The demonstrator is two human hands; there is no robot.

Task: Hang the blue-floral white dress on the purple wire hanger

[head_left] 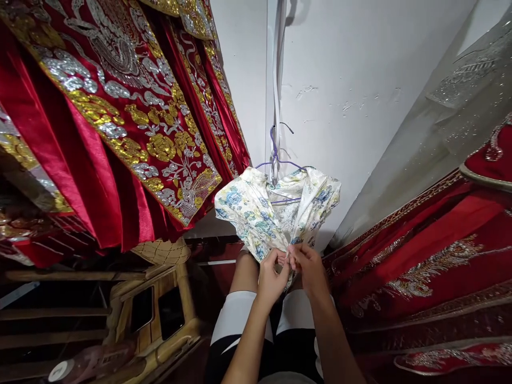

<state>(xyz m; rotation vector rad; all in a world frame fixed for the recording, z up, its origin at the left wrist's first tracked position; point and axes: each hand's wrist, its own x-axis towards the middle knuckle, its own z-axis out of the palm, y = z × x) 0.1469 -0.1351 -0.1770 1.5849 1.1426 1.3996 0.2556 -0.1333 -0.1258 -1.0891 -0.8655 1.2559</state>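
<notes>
A white shirt point(256, 213) with a blue and yellow flower print hangs on a thin purple hanger point(275, 152) in front of me. Its collar and front lie apart at the top, and the front edges come together lower down. There my left hand point(274, 271) pinches the cloth between thumb and fingers. My right hand point(304, 262) is right beside it, its fingertips closed on the other front edge. The two hands almost touch. Whether a button lies between the fingertips is too small to make out.
Red cloth with gold and silver sequins point(160, 133) hangs at the left. More red embroidered cloth point(440, 250) fills the right side, near a clear plastic cover point(452, 117). A bamboo chair point(176, 304) and a bottle point(92, 362) are at lower left. A white wall point(340, 69) stands behind.
</notes>
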